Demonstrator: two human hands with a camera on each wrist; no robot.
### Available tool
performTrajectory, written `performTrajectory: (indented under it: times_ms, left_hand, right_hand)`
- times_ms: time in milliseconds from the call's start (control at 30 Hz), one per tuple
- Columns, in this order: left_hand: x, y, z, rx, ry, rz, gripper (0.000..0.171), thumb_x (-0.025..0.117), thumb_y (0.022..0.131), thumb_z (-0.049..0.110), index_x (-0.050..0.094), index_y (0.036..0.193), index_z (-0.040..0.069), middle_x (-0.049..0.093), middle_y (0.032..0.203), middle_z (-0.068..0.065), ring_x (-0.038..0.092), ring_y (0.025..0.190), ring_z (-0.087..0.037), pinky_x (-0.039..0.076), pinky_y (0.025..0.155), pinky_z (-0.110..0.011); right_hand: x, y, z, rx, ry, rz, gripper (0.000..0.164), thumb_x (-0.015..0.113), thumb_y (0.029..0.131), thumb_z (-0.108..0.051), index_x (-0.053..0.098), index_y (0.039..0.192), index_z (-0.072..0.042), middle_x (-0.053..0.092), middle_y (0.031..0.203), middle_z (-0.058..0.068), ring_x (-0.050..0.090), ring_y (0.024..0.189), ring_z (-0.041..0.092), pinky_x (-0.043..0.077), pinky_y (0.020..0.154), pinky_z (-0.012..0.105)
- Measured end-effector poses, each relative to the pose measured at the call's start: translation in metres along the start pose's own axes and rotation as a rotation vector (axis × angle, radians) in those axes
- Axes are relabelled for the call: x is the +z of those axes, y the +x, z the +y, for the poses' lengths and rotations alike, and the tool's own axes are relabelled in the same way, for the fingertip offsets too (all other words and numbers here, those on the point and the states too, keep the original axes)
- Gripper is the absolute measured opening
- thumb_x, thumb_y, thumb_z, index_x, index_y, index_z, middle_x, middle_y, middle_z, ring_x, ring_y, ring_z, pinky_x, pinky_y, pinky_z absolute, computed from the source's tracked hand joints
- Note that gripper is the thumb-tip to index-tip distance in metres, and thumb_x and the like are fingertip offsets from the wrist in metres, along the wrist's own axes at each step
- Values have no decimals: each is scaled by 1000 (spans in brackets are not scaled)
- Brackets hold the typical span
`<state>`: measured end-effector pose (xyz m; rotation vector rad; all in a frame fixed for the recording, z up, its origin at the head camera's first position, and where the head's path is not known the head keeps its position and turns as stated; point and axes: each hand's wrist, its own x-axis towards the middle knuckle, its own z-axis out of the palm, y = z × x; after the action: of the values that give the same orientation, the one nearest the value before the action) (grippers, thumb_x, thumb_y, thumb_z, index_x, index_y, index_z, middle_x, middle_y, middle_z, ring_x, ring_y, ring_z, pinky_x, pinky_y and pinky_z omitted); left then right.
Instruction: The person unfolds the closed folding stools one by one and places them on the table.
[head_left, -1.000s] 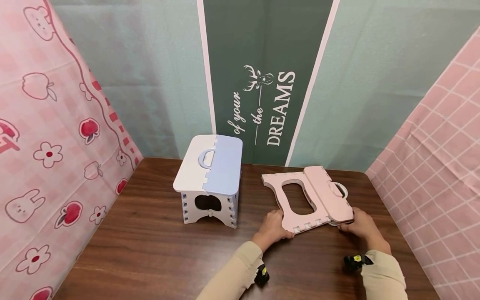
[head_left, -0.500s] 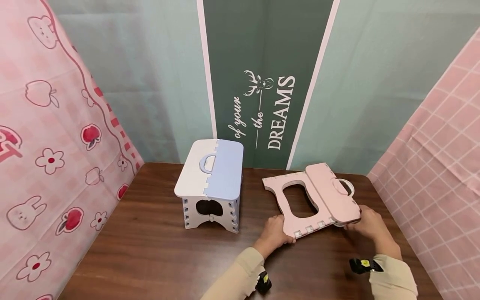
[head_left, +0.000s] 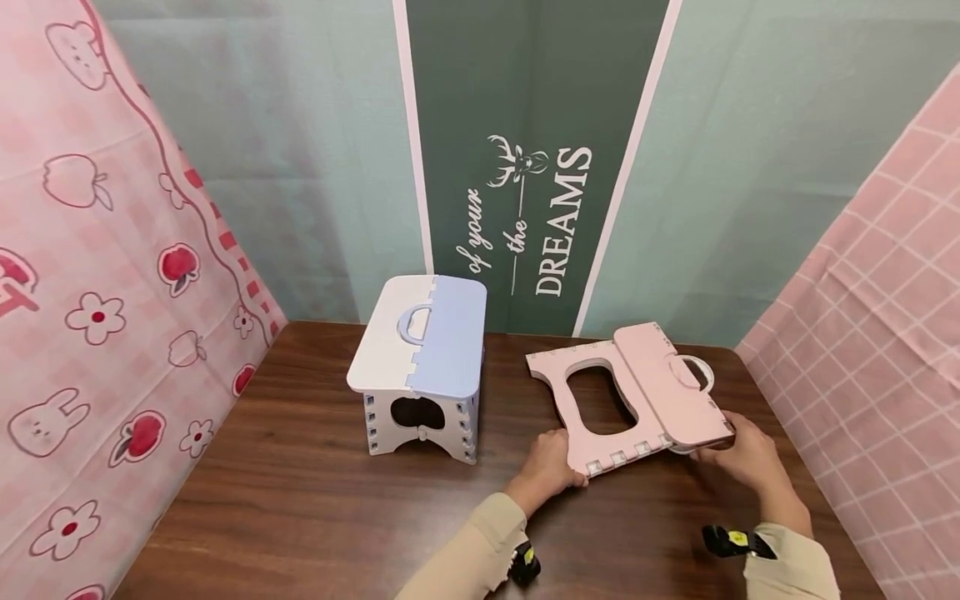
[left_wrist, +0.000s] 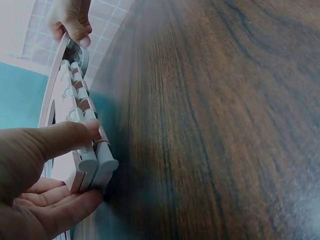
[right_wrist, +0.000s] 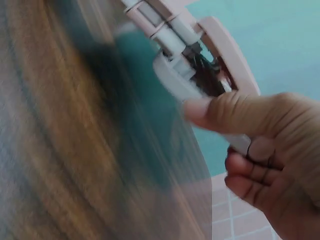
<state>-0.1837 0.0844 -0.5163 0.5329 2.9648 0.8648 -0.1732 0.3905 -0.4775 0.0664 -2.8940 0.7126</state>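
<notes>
A pink folding stool (head_left: pixel 652 383), mostly folded, is tilted over the right half of the table, its oval leg opening facing up. My left hand (head_left: pixel 547 467) grips the near left corner of the leg panels; in the left wrist view the thumb (left_wrist: pixel 70 137) lies on the hinged edge and the fingers curl beneath. My right hand (head_left: pixel 750 458) holds the near right end of the seat. The right wrist view shows my right thumb (right_wrist: pixel 215 112) on one seat half (right_wrist: pixel 172 82), with a dark gap between the two halves. A white-rimmed handle loop (head_left: pixel 697 373) sticks out to the right.
An unfolded white and blue folding stool (head_left: pixel 420 333) stands upright left of the pink one. Behind the brown wooden table (head_left: pixel 300 500) hangs a green cloth (head_left: pixel 315 167). Pink cloths flank it left (head_left: pixel 127 333) and right (head_left: pixel 885 317).
My right hand has moved right, and the pink stool's seat has swung out to the right with it. My left hand stays at the same corner. The white and blue stool has not moved.
</notes>
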Motion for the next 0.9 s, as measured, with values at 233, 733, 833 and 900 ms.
performTrajectory:
  times_ms: [233, 733, 833, 900]
  left_hand:
    - [-2, 1, 5, -10, 30, -44, 56, 90, 54, 28, 61, 95, 5, 59, 82, -4, 59, 79, -18, 46, 69, -21]
    - [0, -4, 7, 25, -15, -26, 52, 91, 52, 34, 62, 87, 10, 53, 81, 2, 57, 77, -16, 45, 69, -21]
    - [0, -4, 10, 27, -4, -12, 50, 91, 51, 33, 63, 85, 10, 52, 80, 2, 56, 77, -15, 45, 70, -20]
    - [-1, -3, 12, 33, 9, -13, 49, 91, 51, 33, 62, 83, 10, 53, 78, 2, 56, 76, -16, 44, 69, -20]
  right_hand:
    - [-5, -18, 0, 66, 67, 89, 74, 84, 65, -19, 46, 120, 12, 60, 80, 15, 54, 65, 17, 42, 57, 32]
    - [-6, -35, -9, 157, 271, 264, 57, 76, 71, -2, 50, 119, 12, 55, 72, -9, 47, 59, -6, 39, 51, 12]
    - [-5, -38, -11, 173, 334, 318, 53, 74, 71, 2, 51, 118, 12, 52, 71, -19, 48, 60, -7, 39, 52, 10]
    - [-5, -40, -13, 192, 388, 358, 50, 71, 72, 7, 52, 118, 11, 51, 73, -23, 49, 62, -8, 40, 54, 9]
